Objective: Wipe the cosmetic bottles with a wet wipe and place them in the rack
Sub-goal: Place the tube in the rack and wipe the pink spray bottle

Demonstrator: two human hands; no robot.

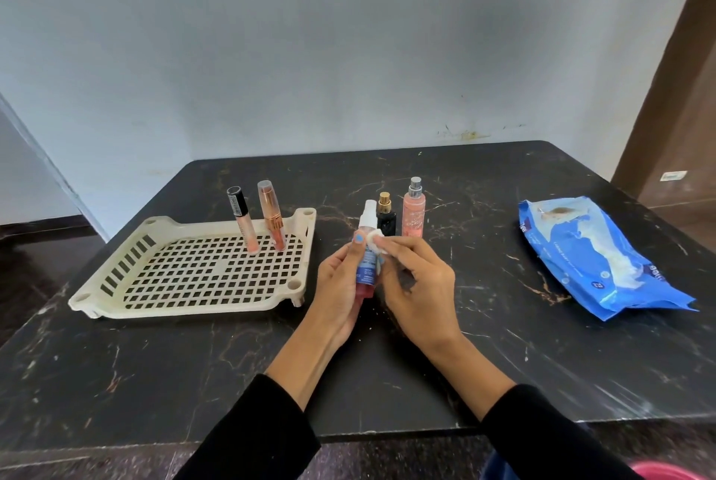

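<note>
Left hand (341,282) wrapped round the upright bottle (367,255), right hand (416,286) pinching the wipe (375,240) on its neck; rack (186,274) sits just left.

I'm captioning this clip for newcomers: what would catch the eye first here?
At centre, the left hand holds a blue-labelled spray bottle while the right hand rubs it with a white wipe. Left sits a cream rack with two tubes upright; right lies a blue wipes pack.

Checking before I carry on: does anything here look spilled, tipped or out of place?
Nothing spilled. The two tubes in the rack lean rather than stand straight, and the wipes pack lies open with a wipe sticking out.
</note>
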